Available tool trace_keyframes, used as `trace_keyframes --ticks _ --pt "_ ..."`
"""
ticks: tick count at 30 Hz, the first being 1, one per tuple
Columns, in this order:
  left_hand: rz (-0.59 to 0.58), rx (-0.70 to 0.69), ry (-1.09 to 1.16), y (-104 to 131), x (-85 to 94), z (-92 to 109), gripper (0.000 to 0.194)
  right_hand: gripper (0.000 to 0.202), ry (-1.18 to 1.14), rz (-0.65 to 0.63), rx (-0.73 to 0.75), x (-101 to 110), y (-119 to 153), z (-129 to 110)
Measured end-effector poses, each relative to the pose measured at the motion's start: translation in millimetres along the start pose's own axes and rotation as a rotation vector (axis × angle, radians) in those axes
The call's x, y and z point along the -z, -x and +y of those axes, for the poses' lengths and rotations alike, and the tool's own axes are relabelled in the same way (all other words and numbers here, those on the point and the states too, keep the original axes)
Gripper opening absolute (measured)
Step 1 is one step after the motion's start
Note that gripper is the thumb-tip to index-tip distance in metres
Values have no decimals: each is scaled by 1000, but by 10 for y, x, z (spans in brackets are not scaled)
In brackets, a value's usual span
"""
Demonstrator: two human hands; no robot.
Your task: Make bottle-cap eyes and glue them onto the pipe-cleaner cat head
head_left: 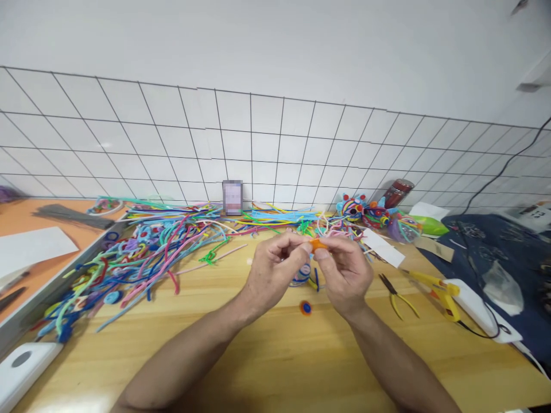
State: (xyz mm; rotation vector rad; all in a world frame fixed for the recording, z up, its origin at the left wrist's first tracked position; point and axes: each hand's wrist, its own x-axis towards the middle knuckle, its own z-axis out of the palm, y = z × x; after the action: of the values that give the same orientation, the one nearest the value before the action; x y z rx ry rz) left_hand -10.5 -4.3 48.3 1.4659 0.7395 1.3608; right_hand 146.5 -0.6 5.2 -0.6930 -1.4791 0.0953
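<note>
My left hand [274, 268] and my right hand [348, 276] meet above the wooden table, each pinching a small orange piece of pipe cleaner [317, 245] between thumb and fingers. Its exact shape is partly covered by the fingertips. Just below them on the tabletop lies a small round disc [306, 308], orange outside with a blue centre. Behind my hands, a blue and white coiled piece [304, 269] shows in part, with a short dark blue strip [317, 280] beside it.
Many coloured pipe cleaners [172, 229] are heaped at left and along the wall. Yellow-handled pliers [398, 297], a yellow glue gun [443, 291] and a white power strip [477, 310] lie at right. A phone [233, 198] leans on the tiles; colourful finished figures [353, 207] stand near a red flask [398, 193].
</note>
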Motion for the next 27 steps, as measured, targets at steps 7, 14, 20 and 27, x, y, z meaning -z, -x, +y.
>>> trace_keyframes --ticks 7,14,20,27 --pt "-11 -9 8 1 13 -37 24 19 -6 17 -1 -11 -20 -20" --pt "-9 -39 -4 16 -8 -52 24 23 -23 36 21 -26 -9 -19" --pt "-29 -145 -111 25 21 -92 23 25 -12 20 39 11 -7 8" --pt "40 -372 -385 42 39 -139 17 17 16 -27 -10 77 -85 -7"
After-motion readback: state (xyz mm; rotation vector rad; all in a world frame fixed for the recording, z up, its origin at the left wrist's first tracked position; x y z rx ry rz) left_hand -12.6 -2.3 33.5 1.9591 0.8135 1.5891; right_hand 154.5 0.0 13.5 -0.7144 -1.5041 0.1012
